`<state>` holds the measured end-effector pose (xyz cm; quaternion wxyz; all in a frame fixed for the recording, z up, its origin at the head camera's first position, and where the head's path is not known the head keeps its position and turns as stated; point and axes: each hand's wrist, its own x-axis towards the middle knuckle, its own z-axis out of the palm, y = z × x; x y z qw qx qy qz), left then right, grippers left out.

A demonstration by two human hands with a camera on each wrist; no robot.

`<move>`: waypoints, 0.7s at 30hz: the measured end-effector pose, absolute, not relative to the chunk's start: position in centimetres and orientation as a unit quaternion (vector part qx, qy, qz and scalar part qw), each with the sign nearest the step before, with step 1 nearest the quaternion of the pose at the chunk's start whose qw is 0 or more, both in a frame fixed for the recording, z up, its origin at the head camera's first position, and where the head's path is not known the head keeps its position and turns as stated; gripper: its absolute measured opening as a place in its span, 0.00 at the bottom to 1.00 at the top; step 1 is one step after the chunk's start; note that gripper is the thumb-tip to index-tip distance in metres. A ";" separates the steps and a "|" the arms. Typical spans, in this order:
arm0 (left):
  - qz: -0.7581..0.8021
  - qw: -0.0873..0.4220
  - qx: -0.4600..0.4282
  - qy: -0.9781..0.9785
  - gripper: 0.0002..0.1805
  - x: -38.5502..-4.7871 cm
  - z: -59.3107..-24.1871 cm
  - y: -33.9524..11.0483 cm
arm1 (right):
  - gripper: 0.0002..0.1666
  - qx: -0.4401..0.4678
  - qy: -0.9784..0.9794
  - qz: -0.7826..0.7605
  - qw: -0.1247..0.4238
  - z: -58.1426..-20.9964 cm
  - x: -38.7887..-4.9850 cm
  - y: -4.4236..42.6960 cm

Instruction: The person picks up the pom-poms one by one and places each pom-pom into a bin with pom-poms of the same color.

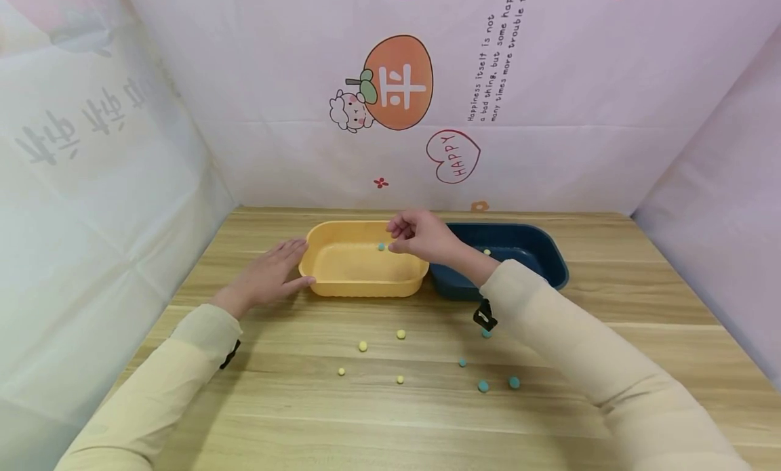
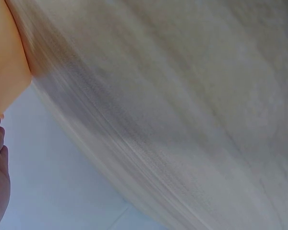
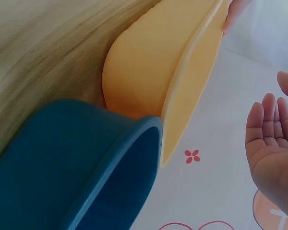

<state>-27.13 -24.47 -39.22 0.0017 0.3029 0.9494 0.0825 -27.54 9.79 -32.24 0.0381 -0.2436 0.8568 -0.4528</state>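
My left hand (image 1: 271, 274) touches the left end of a yellow bin (image 1: 366, 290), its fingers fairly straight along the rim. Above the same bin's right side is my right hand (image 1: 424, 237), with thumb and fingers apart and nothing between them. Just off its fingertips is a small blue ball (image 1: 381, 247); whether it lies in the bin or is in the air I cannot tell. In the right wrist view, the right hand (image 3: 273, 148) shows loosely bent fingers. A dark blue bin (image 1: 454, 292) stands against the yellow one, partly behind the right forearm.
A yellow ball (image 1: 487, 253) shows at the blue bin. On the wooden table (image 1: 293, 410) in front lie several yellow balls (image 1: 363, 346) and, farther right, several blue balls (image 1: 483, 386). Printed white sheets (image 1: 293, 166) stand behind and at both sides.
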 end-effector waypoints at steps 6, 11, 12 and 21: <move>0.082 0.002 0.300 0.950 0.48 -27.1 -39.3 -24.4 | 0.12 -0.254 0.852 -0.457 0.036 -32.2 -26.3 11.4; 0.080 0.002 0.301 0.950 0.48 -27.1 -39.2 -24.4 | 0.12 -0.259 0.849 -0.460 0.033 -32.2 -25.2 13.4; 0.080 0.003 0.301 0.950 0.48 -27.1 -39.3 -24.4 | 0.12 -0.256 0.850 -0.458 0.031 -32.2 -25.0 13.7; 0.076 -0.002 0.302 0.950 0.47 -27.2 -39.4 -24.5 | 0.12 -0.246 0.860 -0.447 0.024 -32.5 -22.7 17.3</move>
